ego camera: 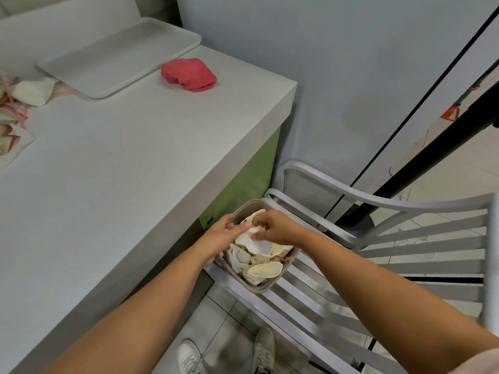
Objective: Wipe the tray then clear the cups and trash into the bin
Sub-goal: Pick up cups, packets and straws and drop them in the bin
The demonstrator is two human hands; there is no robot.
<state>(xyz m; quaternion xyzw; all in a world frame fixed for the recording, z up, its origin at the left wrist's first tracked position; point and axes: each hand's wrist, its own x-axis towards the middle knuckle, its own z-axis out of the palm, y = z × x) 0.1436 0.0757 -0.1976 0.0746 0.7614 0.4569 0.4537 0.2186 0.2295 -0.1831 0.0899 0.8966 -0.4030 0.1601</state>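
While both bare arms reach down past its edge, a long pale counter [121, 168] with a green side panel fills the left of the head-camera view, set against a pale wall. To its right stands a grey slatted chair [391, 238] on a tiled floor. On the chair's seat, close against the counter's side, sits the bin [266, 286], a small tan container with rounded corners, heaped above its rim with flattened paper cups and scraps of white paper.

At the far end of the counter lies the tray [118, 58], white, rectangular and bare. Just beside its right edge, apart from it, rests a crumpled red cloth [189, 74]. At the tray's near left corner a crushed white paper cup [31, 91] lies on its side, touching or nearly touching the tray; more trash [10, 130], paper with red print, is spread along the counter's left edge and partly cut off by the frame.

Over the bin the two hands meet. The left hand [220, 234] is at the bin's counter-side rim, its fingers curled onto a flattened white cup [251, 240] that tops the heap. The right hand [275, 228] comes from the chair side, its fingertips pinching the upper edge of the same cup. Below, between the forearms, two pale sneakers [263, 349] stand on the tiles.
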